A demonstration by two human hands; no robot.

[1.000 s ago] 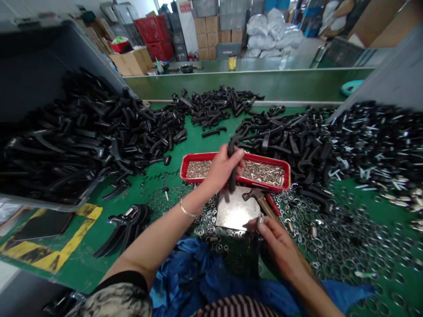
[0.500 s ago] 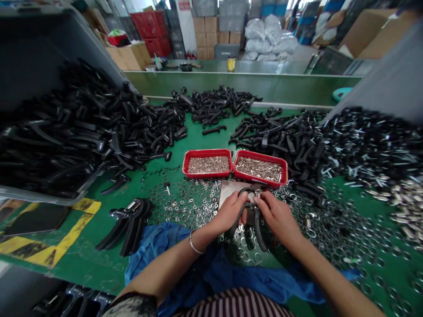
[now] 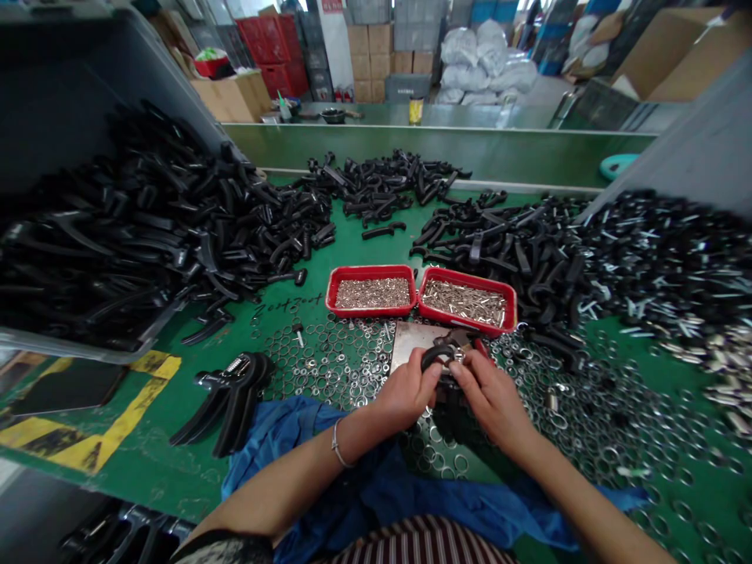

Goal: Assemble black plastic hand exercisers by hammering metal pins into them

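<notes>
My left hand [image 3: 405,393] is closed around a black curved hand grip [image 3: 438,355] just over the front of a metal plate [image 3: 404,341]. At the grip's right end my right hand [image 3: 490,393] pinches it, with a small shiny metal bit showing by the fingertips. The lower part of the grip is hidden by the hands and shadow. Right behind the fingers lies a dark metal piece [image 3: 453,338] with something red beside it; its kind is unclear. Assembled black hand grips with a spring [image 3: 235,395] lie to the left of my left arm.
Two red trays [image 3: 371,314] of small metal pins stand behind the plate. Loose metal rings [image 3: 587,423] cover the table around my hands. Black handles spill from a grey bin [image 3: 132,356] at left; bolts with black heads [image 3: 663,258] are heaped at right. A blue cloth [image 3: 282,427] lies in front.
The hand grip has turned in my hands: its long legs, which hung down between them, no longer show. The dark metal piece behind the fingers has come into view.
</notes>
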